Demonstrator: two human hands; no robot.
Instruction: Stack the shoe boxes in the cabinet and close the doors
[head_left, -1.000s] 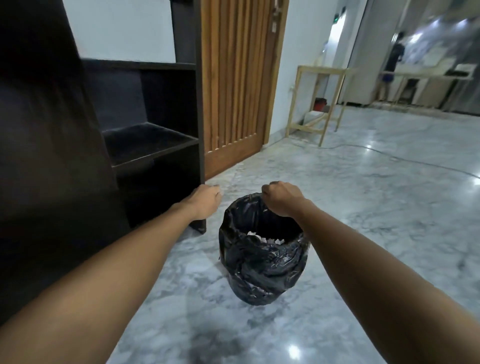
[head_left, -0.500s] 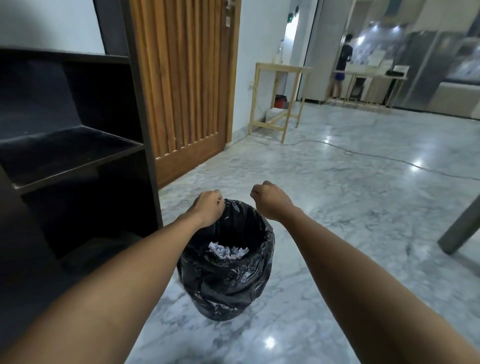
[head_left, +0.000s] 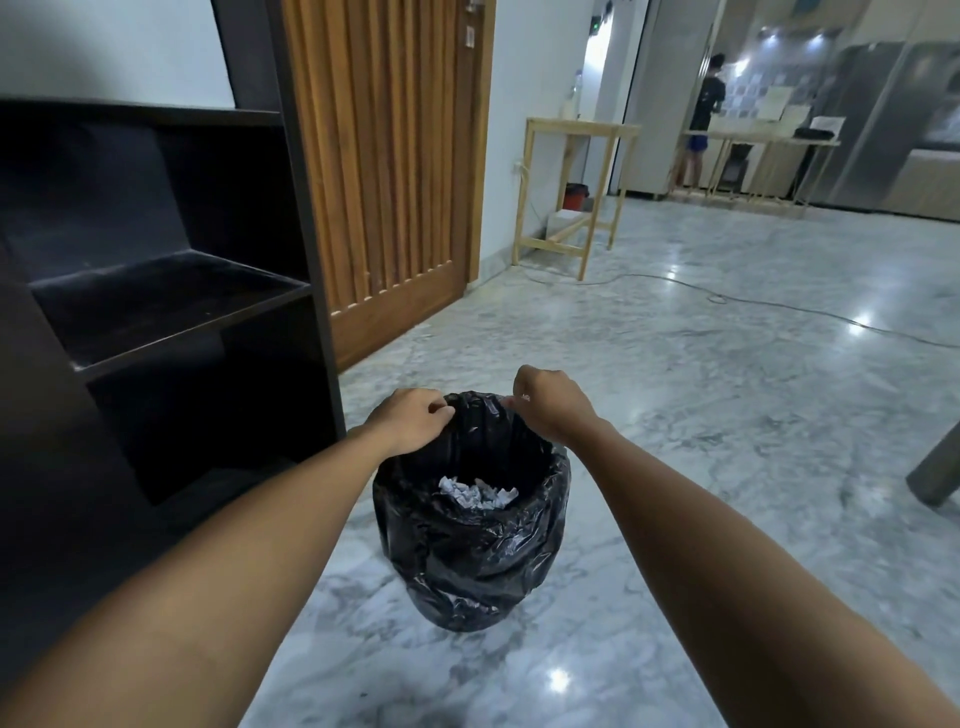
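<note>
A dark open cabinet (head_left: 166, 306) with bare shelves stands at the left; no shoe boxes are in view. On the marble floor in front of me stands a bin lined with a black bag (head_left: 470, 540), with crumpled white paper (head_left: 475, 493) inside. My left hand (head_left: 413, 423) pinches the bag's rim at the far left. My right hand (head_left: 550, 402) pinches the rim at the far right. Both arms reach forward over the floor.
A slatted wooden door (head_left: 384, 171) stands right of the cabinet. A light wooden table (head_left: 576, 187) is by the wall, a cable (head_left: 779, 306) runs across the floor, and a person (head_left: 701, 114) stands far back. A grey furniture leg (head_left: 937, 467) shows at the right edge.
The view has swung right and the bin sits nearer the cabinet's corner. My left hand went from beside the cabinet to the bag's rim; both hands now pinch it.
</note>
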